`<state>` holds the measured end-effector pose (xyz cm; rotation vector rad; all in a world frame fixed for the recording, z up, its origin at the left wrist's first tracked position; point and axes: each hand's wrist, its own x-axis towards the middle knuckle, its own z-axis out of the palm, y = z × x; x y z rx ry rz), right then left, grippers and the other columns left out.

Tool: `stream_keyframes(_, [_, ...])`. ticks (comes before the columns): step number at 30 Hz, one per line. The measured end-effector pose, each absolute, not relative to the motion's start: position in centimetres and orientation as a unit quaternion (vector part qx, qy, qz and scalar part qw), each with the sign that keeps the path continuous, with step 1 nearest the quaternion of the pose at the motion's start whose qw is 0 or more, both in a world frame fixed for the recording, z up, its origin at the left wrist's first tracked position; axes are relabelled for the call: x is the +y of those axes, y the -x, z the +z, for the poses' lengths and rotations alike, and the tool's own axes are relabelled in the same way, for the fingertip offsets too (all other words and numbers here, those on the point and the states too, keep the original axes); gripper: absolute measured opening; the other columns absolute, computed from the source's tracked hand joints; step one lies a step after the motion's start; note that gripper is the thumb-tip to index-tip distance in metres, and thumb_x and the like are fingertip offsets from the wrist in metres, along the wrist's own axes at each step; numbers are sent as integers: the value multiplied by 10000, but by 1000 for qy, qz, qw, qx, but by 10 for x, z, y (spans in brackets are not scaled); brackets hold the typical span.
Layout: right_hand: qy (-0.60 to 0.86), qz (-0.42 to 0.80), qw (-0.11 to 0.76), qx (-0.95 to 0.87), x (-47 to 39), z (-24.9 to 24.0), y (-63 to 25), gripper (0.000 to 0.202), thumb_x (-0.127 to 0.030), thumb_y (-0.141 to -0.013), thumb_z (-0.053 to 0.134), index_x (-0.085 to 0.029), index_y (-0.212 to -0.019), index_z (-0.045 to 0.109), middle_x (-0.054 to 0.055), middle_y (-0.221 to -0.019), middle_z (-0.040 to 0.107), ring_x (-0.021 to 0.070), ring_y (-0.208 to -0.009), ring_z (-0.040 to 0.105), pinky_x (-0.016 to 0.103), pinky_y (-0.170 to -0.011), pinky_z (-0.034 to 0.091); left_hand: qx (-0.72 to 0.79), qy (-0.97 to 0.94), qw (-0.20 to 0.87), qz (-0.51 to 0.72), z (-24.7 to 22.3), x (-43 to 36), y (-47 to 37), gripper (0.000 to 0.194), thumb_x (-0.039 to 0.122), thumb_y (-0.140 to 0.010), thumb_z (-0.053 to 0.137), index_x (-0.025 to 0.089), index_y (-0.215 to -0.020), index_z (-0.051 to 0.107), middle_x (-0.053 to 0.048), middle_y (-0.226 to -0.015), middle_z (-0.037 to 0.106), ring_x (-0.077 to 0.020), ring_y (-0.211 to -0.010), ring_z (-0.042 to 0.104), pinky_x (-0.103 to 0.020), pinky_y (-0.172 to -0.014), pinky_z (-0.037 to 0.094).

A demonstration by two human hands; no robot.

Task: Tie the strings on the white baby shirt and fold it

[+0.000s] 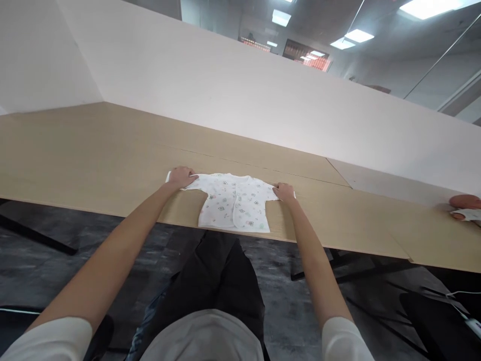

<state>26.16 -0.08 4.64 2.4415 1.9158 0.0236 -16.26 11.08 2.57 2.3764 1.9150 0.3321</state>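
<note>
A small white long-sleeved baby shirt (236, 204) with a scattered print and a front closure lies spread flat on the wooden table, neckline away from me and hem near the front edge. My left hand (182, 177) is on the left sleeve, its fingers curled over the fabric, with a bit of cuff showing beyond it. At the opposite sleeve, my right hand (284, 192) has its fingers closed on the cloth near the cuff. Both hands hide part of the sleeves beneath them.
The long light-wood table (93, 150) meets a white partition (225, 90) behind, with glass above it. An orange-brown object with white cloth (466, 205) sits at the far right. Below the right side stands a black chair (432, 316).
</note>
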Motion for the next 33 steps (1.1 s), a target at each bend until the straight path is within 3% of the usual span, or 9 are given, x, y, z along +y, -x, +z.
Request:
stream_keyframes(4, [-781,60,28,621,4,76,-264,356,-319,-1007,405,-132,-1144,674,179,-1131,710,258,-1067,659,306,-845,439,623,-766,10,156,62,117,157,347,452,-874,567,163,-936,750,-121,-1039,723,-286,-1039,623,-361,-881,446])
stream_keyframes(8, [-791,178,-58,583,9,134,-276,375,-381,-1030,375,-129,-1204,591,192,-1086,701,263,-949,674,305,-749,429,598,-739,-50,308,125,128,155,401,444,-893,573,95,-1043,703,-153,-1160,642,-260,-1108,543,-386,-969,401])
stream_keyframes(12, [-749,296,-148,573,4,175,-293,435,-416,-1046,279,-98,-1142,560,181,-975,686,245,-835,642,291,-692,385,535,-720,-75,437,156,125,166,496,582,-950,418,169,-1113,638,-90,-1201,621,-220,-1134,498,-397,-1011,355])
stream_keyframes(15, [-717,327,-142,599,-10,165,-299,481,-445,-1055,228,-97,-1097,557,164,-920,679,225,-789,614,271,-656,338,487,-770,-83,403,138,109,178,530,647,-951,322,227,-1089,613,-54,-1128,651,-229,-1158,491,-427,-1029,327])
stream_keyframes(18, [-698,298,-56,649,-35,125,-299,480,-452,-1056,254,-98,-1074,577,167,-923,690,222,-784,615,266,-635,307,439,-839,-102,305,97,85,188,575,624,-959,274,158,-945,609,-129,-971,663,-274,-1047,550,-477,-992,362])
stream_keyframes(22, [-638,226,66,733,-77,70,-301,467,-465,-1043,326,-102,-1089,616,169,-946,702,229,-796,631,272,-613,295,353,-911,-100,188,42,56,202,548,607,-955,256,197,-775,572,-138,-829,663,-275,-879,607,-448,-896,457])
stream_keyframes(25, [-592,195,104,775,-104,47,-308,431,-438,-1031,372,-105,-1158,615,174,-976,699,230,-835,631,274,-629,318,326,-930,-54,162,15,44,216,471,571,-930,319,222,-872,629,-148,-982,706,-287,-956,645,-429,-908,488])
stream_keyframes(29, [-611,156,117,767,-128,35,-323,321,-252,-1007,388,-114,-1171,627,177,-1046,683,226,-881,621,279,-671,361,402,-901,0,166,3,41,235,417,498,-871,385,255,-1063,666,-122,-1142,713,-303,-1088,646,-447,-975,488])
stream_keyframes(33, [-742,131,32,656,-141,22,-331,331,-145,-948,371,-127,-1144,638,175,-1123,662,233,-932,619,286,-694,396,462,-863,66,193,5,38,242,452,416,-805,409,213,-1098,689,-107,-1222,702,-304,-1173,619,-466,-1051,455])
